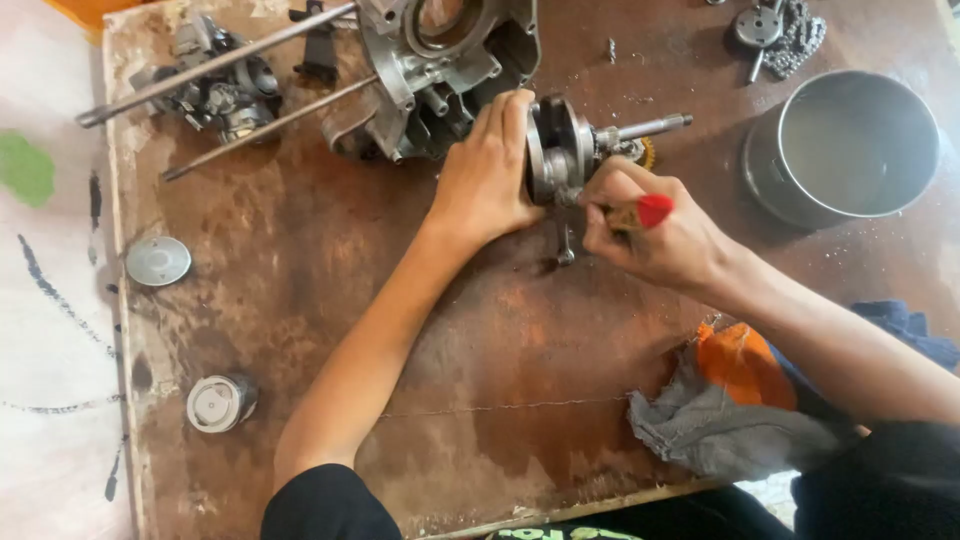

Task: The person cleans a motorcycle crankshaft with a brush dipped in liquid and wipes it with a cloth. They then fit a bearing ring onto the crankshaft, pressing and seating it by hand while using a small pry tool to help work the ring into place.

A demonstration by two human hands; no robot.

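Note:
A metal crankshaft point(565, 150) with round flywheel discs and a shaft pointing right stands on a stained brown worktable point(470, 330). My left hand point(487, 175) grips its left disc, fingers curled over the top. Just right of the discs, my right hand point(650, 232) is closed on a small tool with a red handle point(652, 210), its tip down at the crankshaft's lower part, where a thin connecting rod point(566, 245) hangs. The tool's tip is hidden by my fingers.
A grey engine crankcase half point(440, 70) with long studs lies at the back. A carburettor-like part point(220, 90) sits back left, a steel pot point(850, 145) back right, a chain and sprocket point(785, 35) above it. Grey and orange rags point(720, 410) lie front right; two round caps point(158, 261) left.

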